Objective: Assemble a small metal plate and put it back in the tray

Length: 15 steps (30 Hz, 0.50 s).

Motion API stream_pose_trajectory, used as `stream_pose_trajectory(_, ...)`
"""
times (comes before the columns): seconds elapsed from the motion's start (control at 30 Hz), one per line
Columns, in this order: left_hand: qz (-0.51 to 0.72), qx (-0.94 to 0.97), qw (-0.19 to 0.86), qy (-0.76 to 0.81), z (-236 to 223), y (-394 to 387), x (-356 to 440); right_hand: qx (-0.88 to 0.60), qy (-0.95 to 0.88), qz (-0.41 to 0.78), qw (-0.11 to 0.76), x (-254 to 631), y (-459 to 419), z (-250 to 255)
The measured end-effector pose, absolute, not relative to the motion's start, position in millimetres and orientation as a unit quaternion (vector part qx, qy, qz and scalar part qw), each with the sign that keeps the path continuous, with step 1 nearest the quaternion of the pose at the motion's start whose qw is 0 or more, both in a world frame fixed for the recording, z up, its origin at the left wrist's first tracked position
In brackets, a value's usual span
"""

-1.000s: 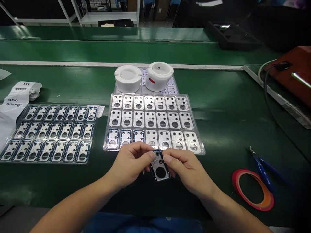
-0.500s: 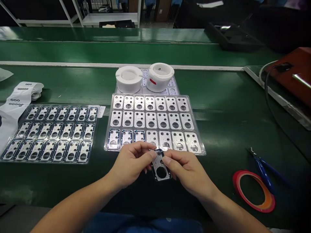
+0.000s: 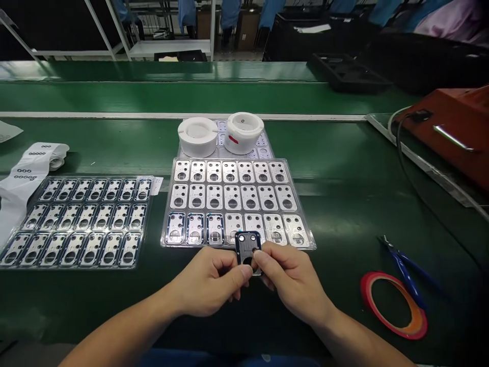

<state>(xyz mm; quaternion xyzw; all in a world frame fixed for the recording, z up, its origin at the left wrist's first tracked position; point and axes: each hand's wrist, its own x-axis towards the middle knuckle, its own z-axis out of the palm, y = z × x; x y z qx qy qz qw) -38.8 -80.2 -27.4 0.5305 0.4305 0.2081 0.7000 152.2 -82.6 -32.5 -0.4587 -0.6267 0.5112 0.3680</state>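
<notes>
The black-rimmed rectangular metal plate (image 3: 247, 245) has swung upward since the earlier frame (its lower end now hidden behind the thumbs), pinched between the left hand (image 3: 208, 281) at its 7 o'clock and the right hand (image 3: 292, 280) at its 5 o'clock.

We hold a small black-rimmed metal plate (image 3: 247, 248) between our left hand (image 3: 208, 281) and right hand (image 3: 292, 281), its two round holes showing at the far end, its near end hidden, just off the clear tray's (image 3: 179, 246) near edge.

Factory line: green conveyor (image 3: 344, 224), trays (image 3: 301, 204) of metal plates (image 3: 214, 196).
</notes>
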Motion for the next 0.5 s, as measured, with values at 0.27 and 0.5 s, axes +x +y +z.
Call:
stream_pose_trajectory(0.27,0.324,0.564,0.618,0.443,-25.6,-75.5,-41.8,-0.426,-0.661,0.48,0.39,151.4,-83.3,-33.3)
stream_pose_trajectory(0.5,0.317,0.594,0.595,0.438,-26.5,-77.4,-42.0,-0.426,-0.631,0.488,0.427,152.9,-83.4,-33.4)
